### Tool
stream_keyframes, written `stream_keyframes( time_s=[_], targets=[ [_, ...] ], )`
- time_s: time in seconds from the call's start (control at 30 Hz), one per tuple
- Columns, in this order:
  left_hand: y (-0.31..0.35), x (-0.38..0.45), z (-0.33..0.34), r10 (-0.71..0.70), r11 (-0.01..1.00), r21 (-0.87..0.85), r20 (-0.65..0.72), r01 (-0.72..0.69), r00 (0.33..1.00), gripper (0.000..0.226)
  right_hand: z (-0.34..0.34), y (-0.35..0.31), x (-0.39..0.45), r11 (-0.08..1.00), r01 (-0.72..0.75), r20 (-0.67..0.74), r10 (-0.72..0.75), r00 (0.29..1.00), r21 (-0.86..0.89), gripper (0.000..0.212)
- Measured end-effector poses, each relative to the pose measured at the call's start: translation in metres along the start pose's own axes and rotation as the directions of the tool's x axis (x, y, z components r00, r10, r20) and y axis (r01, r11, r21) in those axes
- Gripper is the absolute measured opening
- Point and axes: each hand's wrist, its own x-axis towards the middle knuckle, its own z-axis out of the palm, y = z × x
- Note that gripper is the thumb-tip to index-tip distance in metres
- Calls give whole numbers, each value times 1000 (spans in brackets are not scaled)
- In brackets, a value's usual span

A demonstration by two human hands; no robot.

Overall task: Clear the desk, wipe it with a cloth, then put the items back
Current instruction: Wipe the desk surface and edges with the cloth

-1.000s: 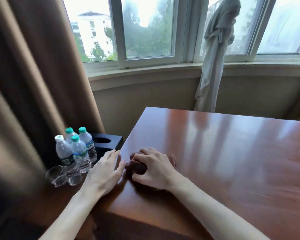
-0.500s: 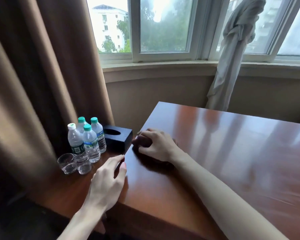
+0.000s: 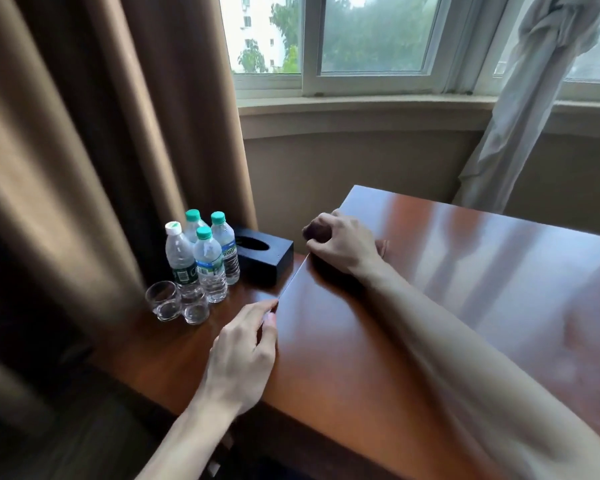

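Note:
My right hand [image 3: 343, 245] grips a dark reddish-brown cloth [image 3: 315, 232] at the far left corner of the glossy wooden desk [image 3: 447, 306]. Only a small bunch of the cloth shows past my fingers, and a sliver shows by my wrist. My left hand [image 3: 245, 355] rests with relaxed fingers against the desk's left edge, nearer to me, holding nothing. On a lower wooden surface [image 3: 167, 344] left of the desk stand several water bottles [image 3: 207, 261], two clear glasses [image 3: 177, 303] and a black tissue box [image 3: 262, 254].
A heavy brown curtain [image 3: 101, 150] hangs at the left behind the bottles. A knotted grey sheer curtain [image 3: 520, 109] hangs by the window sill [image 3: 361, 105] beyond the desk's far edge.
My right hand has slid the cloth away from me along the desk's left edge to the far corner. My left hand has stayed at the edge, and the camera has swung left.

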Motion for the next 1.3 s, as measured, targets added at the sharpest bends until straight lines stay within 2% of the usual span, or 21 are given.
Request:
stream_keyframes(
  time_s=[0.13, 0.23, 0.3, 0.37, 0.4, 0.43, 0.5, 0.57, 0.63, 0.7, 0.73, 0.77, 0.83, 0.9, 0.97, 1.03, 1.1, 1.17, 1.2, 1.23, 1.3],
  targets=[
    [-2, -3, -15, -160, 946, -291, -29, 144, 987, 45, -12, -86, -118, 963, 237, 3, -239, 971, 125, 37],
    [0, -16, -33, -128, 964, -246, -75, 106, 989, 52, -27, -113, -189, 902, 366, 69, -390, 918, 229, 30],
    [4, -30, -40, -19, 995, -104, -60, 12, 998, 56, -38, -101, -191, 931, 304, 73, -323, 943, 201, 30],
    [8, -43, -40, 104, 993, 59, -17, -103, 994, 55, -48, -76, -174, 990, 78, -6, -78, 997, 121, 32],
    [12, -49, -37, 160, 979, 125, 12, -161, 987, 55, -54, -64, -171, 996, -48, -66, 53, 996, 82, 32],
    [16, -53, -33, 209, 962, 169, 40, -213, 977, 54, -56, -58, -176, 993, -112, -106, 116, 988, 43, 31],
    [28, -59, -20, 285, 931, 212, 87, -298, 954, 52, -69, -60, -212, 999, -49, -81, 49, 995, 6, 36],
    [41, -62, -1, 349, 896, 237, 144, -375, 926, 53, -86, -49, -265, 998, 35, -32, -33, 999, 57, 43],
    [52, -63, 20, 378, 871, 255, 202, -421, 904, 49, -113, -11, -287, 999, -41, -60, 41, 997, 11, 39],
    [63, -67, 40, 405, 853, 245, 245, -461, 881, 45, -145, 31, -288, 946, -319, -189, 304, 934, -52, 31],
    [67, -69, 49, 421, 849, 233, 246, -475, 873, 45, -153, 46, -290, 912, -407, -254, 382, 888, -50, 29],
    [70, -72, 57, 433, 847, 219, 243, -484, 868, 46, -152, 54, -295, 900, -431, -275, 399, 875, -63, 29],
    [74, -74, 65, 443, 850, 206, 220, -486, 869, 48, -144, 32, -319, 933, -343, -234, 311, 921, -111, 29],
    [74, -77, 67, 459, 844, 222, 175, -489, 871, 43, -132, 10, -341, 976, -211, -166, 199, 966, -60, 31],
    [73, -77, 68, 470, 830, 243, 176, -501, 865, 37, -142, 13, -327, 964, -260, -169, 248, 954, -55, 32],
    [71, -73, 65, 469, 816, 248, 244, -522, 849, 40, -148, 26, -291, 905, -419, -232, 393, 890, -76, 31],
    [66, -65, 58, 485, 815, 151, 352, -560, 801, 49, -132, 17, -280, 900, -422, -260, 384, 886, -110, 31],
    [62, -55, 42, 521, 822, -29, 439, -568, 732, 53, -112, -11, -292, 959, -256, -224, 224, 948, -124, 31],
    [58, -50, 33, 541, 810, -68, 467, -582, 699, 54, -106, -21, -301, 977, -200, -176, 185, 967, -72, 31],
    [53, -46, 25, 554, 792, -59, 490, -608, 673, 57, -105, -22, -303, 980, -192, -143, 184, 972, -44, 30],
    [44, -39, 16, 560, 739, 18, 539, -673, 629, 69, -112, -12, -283, 950, -309, -182, 296, 938, -47, 32]
  ],
)
